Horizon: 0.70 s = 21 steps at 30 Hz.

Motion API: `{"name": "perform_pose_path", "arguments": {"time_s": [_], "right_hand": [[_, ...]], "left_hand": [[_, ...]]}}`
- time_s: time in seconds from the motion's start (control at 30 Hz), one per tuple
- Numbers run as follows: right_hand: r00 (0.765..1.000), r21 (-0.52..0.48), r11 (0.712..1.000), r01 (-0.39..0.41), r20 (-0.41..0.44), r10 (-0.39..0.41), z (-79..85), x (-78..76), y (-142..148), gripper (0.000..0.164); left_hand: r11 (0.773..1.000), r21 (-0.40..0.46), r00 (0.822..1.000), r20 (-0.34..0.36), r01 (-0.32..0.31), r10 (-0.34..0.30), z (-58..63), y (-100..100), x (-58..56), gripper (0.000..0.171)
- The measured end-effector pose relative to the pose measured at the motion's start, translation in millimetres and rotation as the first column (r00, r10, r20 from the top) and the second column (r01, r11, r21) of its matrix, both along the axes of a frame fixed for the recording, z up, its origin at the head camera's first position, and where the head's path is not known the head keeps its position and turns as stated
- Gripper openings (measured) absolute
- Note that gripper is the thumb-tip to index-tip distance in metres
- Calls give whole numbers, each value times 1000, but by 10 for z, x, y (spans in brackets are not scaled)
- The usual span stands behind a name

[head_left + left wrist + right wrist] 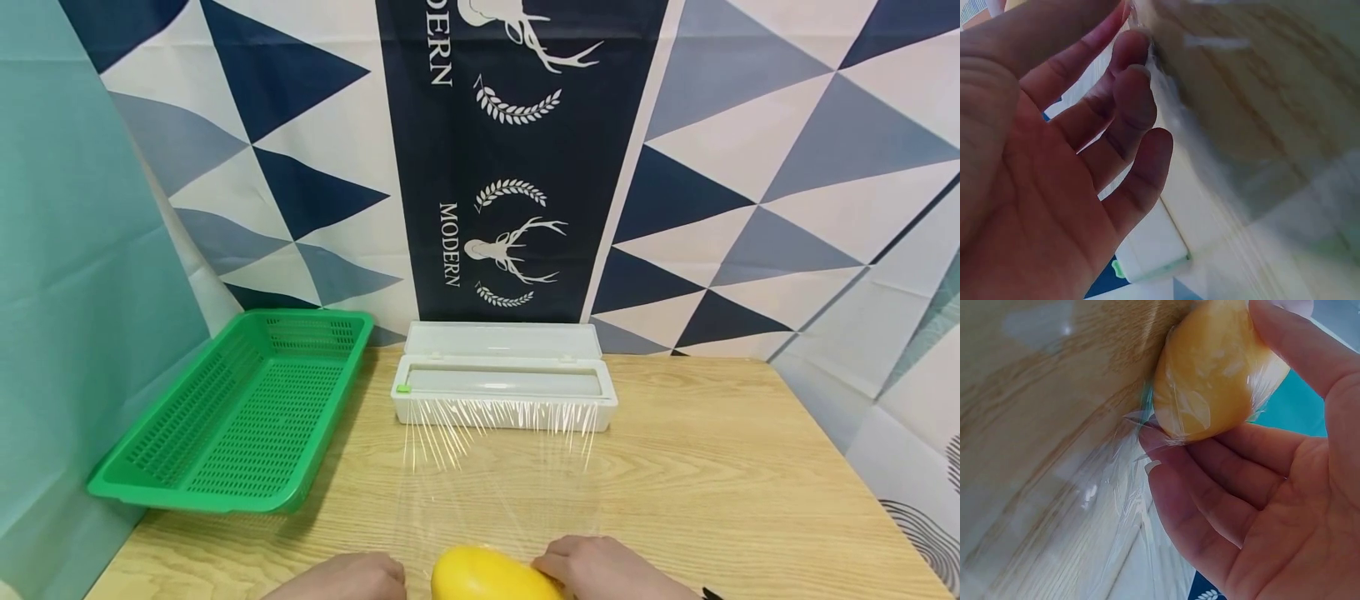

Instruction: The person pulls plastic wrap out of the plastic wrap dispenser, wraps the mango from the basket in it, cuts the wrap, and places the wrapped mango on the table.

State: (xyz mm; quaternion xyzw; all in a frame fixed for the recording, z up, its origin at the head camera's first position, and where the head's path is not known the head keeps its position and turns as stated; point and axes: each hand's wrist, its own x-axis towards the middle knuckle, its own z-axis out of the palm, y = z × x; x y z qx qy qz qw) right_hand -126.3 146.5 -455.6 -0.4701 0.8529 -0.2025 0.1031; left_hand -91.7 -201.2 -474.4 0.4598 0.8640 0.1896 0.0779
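A smooth yellow mango-like fruit [487, 575] lies at the bottom edge of the head view, between my two hands. My right hand [600, 571] grips it, thumb on one side and fingers underneath; in the right wrist view, clear film clings around the fruit [1210, 375]. To the left of the fruit, my left hand [356, 577] has its fingers curled at the film's edge, pinching it near the thumb at the top of the left wrist view. The cling film [502, 492] stretches over the table from a white dispenser box [401, 410] to my hands.
The dispenser's lid [502, 340] stands raised at the back, with a small green cutter slider [403, 388] at the left end. At the left sits a green plastic basket [187, 502]. Patterned cloth [322, 125] hangs behind the wooden table [720, 467].
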Motion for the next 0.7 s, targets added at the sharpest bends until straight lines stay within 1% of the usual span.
{"name": "perform_pose_path", "arguments": {"time_s": [0.07, 0.1, 0.17, 0.23, 0.3, 0.33, 0.43, 0.47, 0.5, 0.57, 0.67, 0.7], "right_hand": [[1000, 5, 1000, 5, 6, -5, 0, 3, 1, 42], [1000, 7, 1000, 8, 12, -8, 0, 4, 3, 42], [1000, 11, 1000, 12, 18, -12, 2, 6, 5, 43], [1000, 11, 1000, 11, 20, -11, 4, 5, 9, 43], [1000, 5, 1000, 5, 13, -5, 6, 5, 12, 42], [1000, 0, 1000, 0, 6, 0, 7, 5, 13, 42], [1000, -17, 1000, -18, -21, 17, 4, 8, 13, 40], [1000, -20, 1000, -20, -25, 19, 3, 9, 13, 40], [1000, -21, 1000, -20, -24, 19, 2, 10, 11, 39], [1000, -20, 1000, -18, -23, 18, 0, 11, 7, 39], [1000, -13, 1000, -10, -9, 9, 1, 9, 1, 39], [1000, -11, 1000, -8, -4, 8, 0, 9, -1, 40]], "left_hand": [[1000, -5, 998, 48, -28, 28, -1, 0, 31, 42], [1000, -11, 998, 49, -28, 28, -3, -3, 43, 41], [997, -37, 995, 73, -68, 71, -3, -11, 73, 39], [991, -67, 987, 104, -114, 121, -2, -17, 99, 35], [980, -98, 971, 150, -176, 189, 4, -21, 128, 35], [971, -111, 956, 183, -214, 231, 9, -25, 137, 37], [971, -86, 950, 204, -223, 237, 5, -43, 142, 46], [976, -71, 957, 195, -207, 217, -1, -50, 136, 47], [982, -55, 967, 172, -180, 187, -9, -58, 122, 48], [990, -23, 980, 144, -137, 139, -26, -70, 102, 50], [994, -11, 987, 123, -105, 106, -47, -68, 83, 48], [995, -12, 986, 127, -104, 104, -52, -62, 83, 47]]}}
